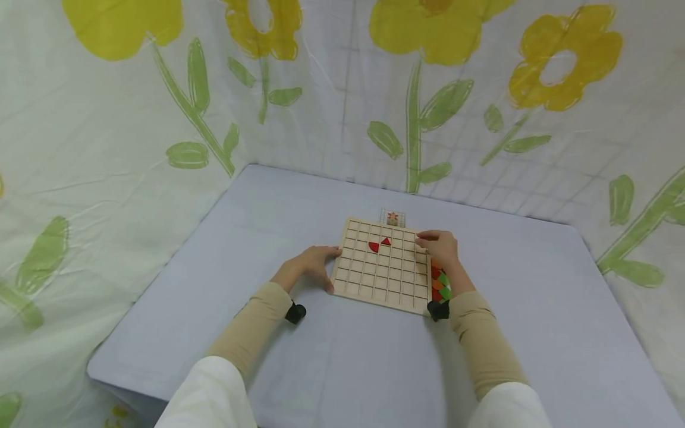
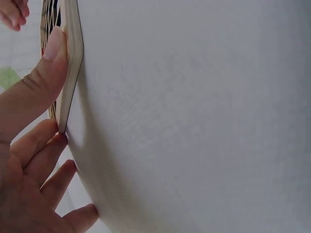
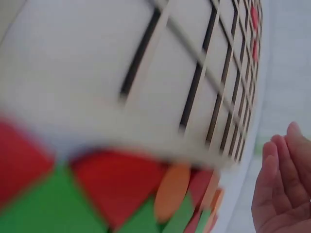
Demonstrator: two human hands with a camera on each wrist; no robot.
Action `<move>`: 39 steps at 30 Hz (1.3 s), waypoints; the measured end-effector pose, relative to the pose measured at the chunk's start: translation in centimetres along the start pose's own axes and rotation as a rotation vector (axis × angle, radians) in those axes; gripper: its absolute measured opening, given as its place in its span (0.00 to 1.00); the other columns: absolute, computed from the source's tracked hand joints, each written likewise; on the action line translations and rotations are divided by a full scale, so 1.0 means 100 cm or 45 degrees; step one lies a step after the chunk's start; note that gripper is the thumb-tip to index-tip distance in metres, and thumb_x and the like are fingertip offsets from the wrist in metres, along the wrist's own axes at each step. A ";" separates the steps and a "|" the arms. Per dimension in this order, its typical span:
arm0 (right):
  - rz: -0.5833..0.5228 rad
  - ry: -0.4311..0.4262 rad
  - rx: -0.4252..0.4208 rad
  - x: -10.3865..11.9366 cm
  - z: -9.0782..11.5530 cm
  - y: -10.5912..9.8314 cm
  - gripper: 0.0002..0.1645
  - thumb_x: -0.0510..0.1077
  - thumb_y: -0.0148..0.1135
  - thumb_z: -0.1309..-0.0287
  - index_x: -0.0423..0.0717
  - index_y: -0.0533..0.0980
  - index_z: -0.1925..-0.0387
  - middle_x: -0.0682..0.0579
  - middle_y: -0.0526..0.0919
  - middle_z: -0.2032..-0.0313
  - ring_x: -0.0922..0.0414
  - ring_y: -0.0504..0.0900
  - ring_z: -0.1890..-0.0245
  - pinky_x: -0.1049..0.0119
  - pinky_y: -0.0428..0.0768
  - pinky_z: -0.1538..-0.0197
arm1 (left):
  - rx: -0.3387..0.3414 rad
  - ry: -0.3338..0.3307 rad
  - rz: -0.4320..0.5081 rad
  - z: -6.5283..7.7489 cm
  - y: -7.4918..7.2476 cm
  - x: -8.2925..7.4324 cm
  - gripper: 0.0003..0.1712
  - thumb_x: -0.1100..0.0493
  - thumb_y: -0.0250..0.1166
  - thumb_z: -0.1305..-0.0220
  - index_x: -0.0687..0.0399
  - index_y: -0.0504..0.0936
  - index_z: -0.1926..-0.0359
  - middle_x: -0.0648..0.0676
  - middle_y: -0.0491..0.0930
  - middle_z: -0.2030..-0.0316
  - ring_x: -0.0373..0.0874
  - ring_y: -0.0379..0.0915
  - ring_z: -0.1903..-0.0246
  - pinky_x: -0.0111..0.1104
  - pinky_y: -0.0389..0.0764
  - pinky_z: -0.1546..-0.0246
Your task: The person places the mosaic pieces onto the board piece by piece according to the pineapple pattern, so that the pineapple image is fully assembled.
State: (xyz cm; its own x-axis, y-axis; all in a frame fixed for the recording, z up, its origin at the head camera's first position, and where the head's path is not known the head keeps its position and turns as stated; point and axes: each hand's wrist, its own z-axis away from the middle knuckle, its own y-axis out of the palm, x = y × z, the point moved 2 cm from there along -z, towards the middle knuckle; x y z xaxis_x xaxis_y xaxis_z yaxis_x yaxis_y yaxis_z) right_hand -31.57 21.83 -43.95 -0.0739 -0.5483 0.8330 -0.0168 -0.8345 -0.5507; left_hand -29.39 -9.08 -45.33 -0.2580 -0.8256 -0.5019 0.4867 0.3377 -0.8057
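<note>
On the left, a person's left hand (image 1: 312, 262) spans the side of a pale wooden board (image 1: 363, 278), its grip spread wide, thumb near the close corner and fingers farther up, all simply touching the edge. The board lies flat in the middle of the tabletop (image 1: 289, 205), its face split by thin strips into rows of square cells. Two red pieces sit in its far half: a quarter circle (image 1: 374, 246), then, to the right and a little farther off, a triangle (image 1: 386, 241). Just beyond the far edge is a small card (image 1: 392, 218) with an orange figure printed on a grid.

The right hand (image 1: 441, 246) is at the far part of the board's right side, its grip drawn in with thumb and fingertips close together; whether it pinches anything I cannot tell. Below that forearm, along the right edge, red, green and orange pieces (image 1: 440, 284) lie heaped, partly hidden.

The tabletop is covered in smooth pale grey-blue. White cloth (image 1: 321, 142) hangs round it at left, back and right, painted with big yellow flowers (image 1: 564, 56) on green stems.
</note>
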 end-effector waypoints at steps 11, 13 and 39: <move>0.316 -0.007 0.157 -0.039 0.011 -0.043 0.20 0.39 0.64 0.38 0.29 0.77 0.48 0.34 0.82 0.52 0.41 0.77 0.51 0.52 0.78 0.48 | 0.031 -0.019 0.021 -0.004 0.001 0.005 0.58 0.53 0.82 0.60 0.56 0.63 0.28 0.56 0.57 0.27 0.56 0.47 0.28 0.47 0.50 0.28; 0.341 -0.032 0.179 -0.041 0.012 -0.044 0.20 0.38 0.65 0.40 0.29 0.77 0.49 0.34 0.82 0.53 0.41 0.77 0.52 0.52 0.78 0.50 | 0.023 0.001 0.017 -0.006 0.001 0.007 0.58 0.51 0.83 0.63 0.56 0.64 0.29 0.56 0.59 0.28 0.57 0.49 0.28 0.49 0.52 0.29; 0.450 -0.097 0.273 -0.048 0.010 -0.039 0.20 0.39 0.65 0.41 0.28 0.77 0.51 0.34 0.79 0.54 0.42 0.77 0.56 0.51 0.80 0.51 | 0.011 0.014 -0.010 0.002 0.000 -0.001 0.57 0.54 0.82 0.59 0.58 0.63 0.29 0.59 0.58 0.28 0.59 0.48 0.28 0.49 0.51 0.28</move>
State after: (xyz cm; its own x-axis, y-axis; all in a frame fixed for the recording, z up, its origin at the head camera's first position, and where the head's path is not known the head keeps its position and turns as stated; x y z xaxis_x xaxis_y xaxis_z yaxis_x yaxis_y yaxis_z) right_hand -30.17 27.64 -45.73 0.0365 -0.7986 0.6007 0.2047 -0.5824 -0.7867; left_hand -29.18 -9.14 -45.21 -0.2711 -0.8232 -0.4989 0.4916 0.3272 -0.8070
